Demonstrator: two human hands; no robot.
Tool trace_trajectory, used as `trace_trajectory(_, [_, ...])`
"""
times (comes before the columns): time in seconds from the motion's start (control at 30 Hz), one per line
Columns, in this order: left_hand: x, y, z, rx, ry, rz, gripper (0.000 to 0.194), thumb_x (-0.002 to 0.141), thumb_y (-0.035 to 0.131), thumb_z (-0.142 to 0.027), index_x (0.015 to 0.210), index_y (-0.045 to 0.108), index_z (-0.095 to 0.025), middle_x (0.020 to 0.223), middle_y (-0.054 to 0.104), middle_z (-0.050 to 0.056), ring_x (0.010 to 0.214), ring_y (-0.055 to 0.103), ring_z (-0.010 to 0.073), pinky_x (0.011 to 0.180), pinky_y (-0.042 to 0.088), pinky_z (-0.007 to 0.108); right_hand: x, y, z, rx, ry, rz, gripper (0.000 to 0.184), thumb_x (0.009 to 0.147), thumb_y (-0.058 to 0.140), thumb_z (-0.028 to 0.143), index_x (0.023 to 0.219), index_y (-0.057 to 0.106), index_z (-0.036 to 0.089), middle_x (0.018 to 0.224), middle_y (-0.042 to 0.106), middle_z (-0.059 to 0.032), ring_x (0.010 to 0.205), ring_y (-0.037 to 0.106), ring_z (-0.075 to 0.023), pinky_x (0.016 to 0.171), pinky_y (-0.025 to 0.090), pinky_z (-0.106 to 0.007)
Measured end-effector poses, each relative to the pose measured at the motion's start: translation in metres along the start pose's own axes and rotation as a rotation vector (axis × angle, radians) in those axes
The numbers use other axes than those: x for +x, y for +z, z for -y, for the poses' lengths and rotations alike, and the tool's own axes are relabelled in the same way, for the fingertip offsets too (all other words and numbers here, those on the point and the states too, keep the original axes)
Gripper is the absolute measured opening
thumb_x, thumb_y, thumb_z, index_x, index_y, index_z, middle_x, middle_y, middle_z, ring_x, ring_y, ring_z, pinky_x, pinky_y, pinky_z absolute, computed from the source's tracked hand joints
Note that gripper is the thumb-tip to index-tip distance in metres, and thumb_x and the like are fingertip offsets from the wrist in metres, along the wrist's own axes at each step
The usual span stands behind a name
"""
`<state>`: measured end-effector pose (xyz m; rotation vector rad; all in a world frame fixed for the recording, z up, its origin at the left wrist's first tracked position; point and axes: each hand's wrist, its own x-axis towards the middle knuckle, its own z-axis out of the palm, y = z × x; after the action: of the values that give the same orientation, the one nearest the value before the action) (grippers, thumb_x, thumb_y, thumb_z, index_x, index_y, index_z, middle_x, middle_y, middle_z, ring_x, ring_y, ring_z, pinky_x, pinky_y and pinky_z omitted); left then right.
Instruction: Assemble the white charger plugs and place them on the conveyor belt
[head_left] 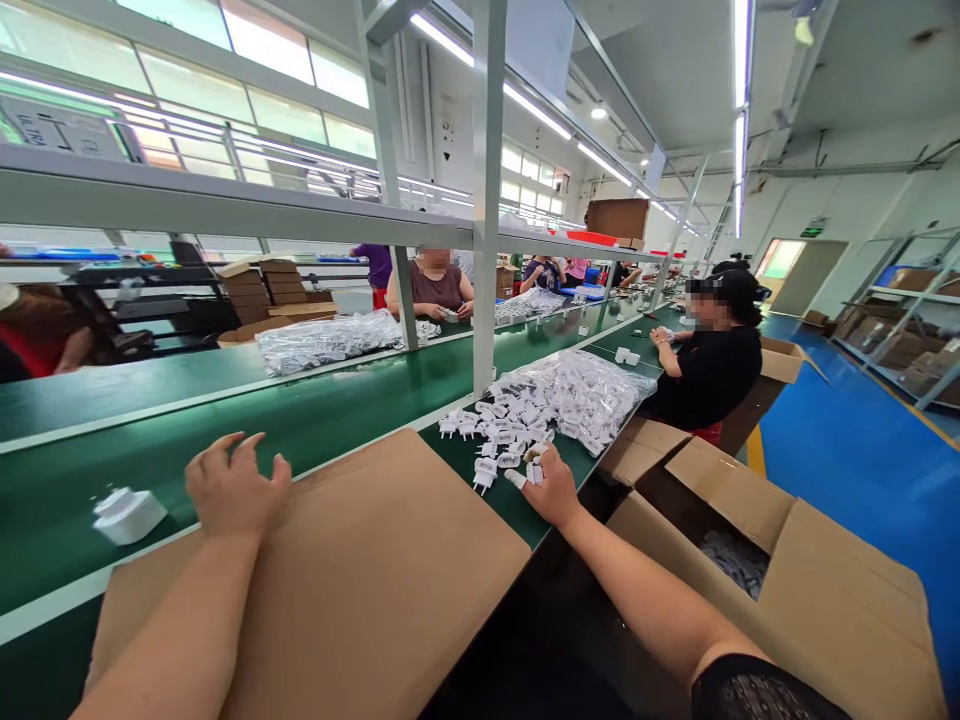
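My left hand (236,485) is raised over the near edge of the green conveyor belt, fingers apart and slightly bent, holding nothing. On the belt to its left lies a white plug adapter (129,517), prongs pointing up and left. My right hand (556,488) reaches to a pile of white plug housings (510,420) and pinches one white plug housing (535,472) between thumb and fingers. Pale covers sit on some of its fingertips. Beneath and between my arms a flat cardboard sheet (337,570) covers the bench.
A clear plastic bag (581,390) of white housings lies beyond the pile. An open carton (832,560) stands at my right. A metal post (489,200) rises beside the belt. One co-worker in black (709,370) sits at right; another person (442,285) works across the belt.
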<state>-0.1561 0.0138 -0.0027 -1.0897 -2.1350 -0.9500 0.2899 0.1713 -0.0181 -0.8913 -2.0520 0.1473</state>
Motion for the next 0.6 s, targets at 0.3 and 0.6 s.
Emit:
trace_trajectory(0.3, [0.002,0.003,-0.003,-0.006,0.034,0.022,0.045,0.084,0.063,-0.032,0.123,0.063,-0.008,0.137,0.056,0.020,0.132,0.052,0.0405,0.116,0.036,0.053,0.003,-0.005,-0.001,0.192,-0.026,0.038,0.033,0.093,0.069,0.054,0.092,0.071,0.021,0.097,0.060,-0.0084,0.091,0.064,-0.0228,0.086,0.056,-0.036])
trace_trajectory(0.6, [0.000,-0.001,-0.018,-0.034,0.017,0.048,0.042,0.083,0.059,-0.036,0.118,0.064,-0.013,0.135,0.058,0.017,0.134,0.051,0.0377,0.119,0.033,0.049,0.000,-0.002,-0.002,0.339,-0.050,0.021,0.029,0.090,0.074,0.049,0.100,0.075,0.022,0.097,0.064,-0.0081,0.095,0.065,-0.0240,0.087,0.057,-0.038])
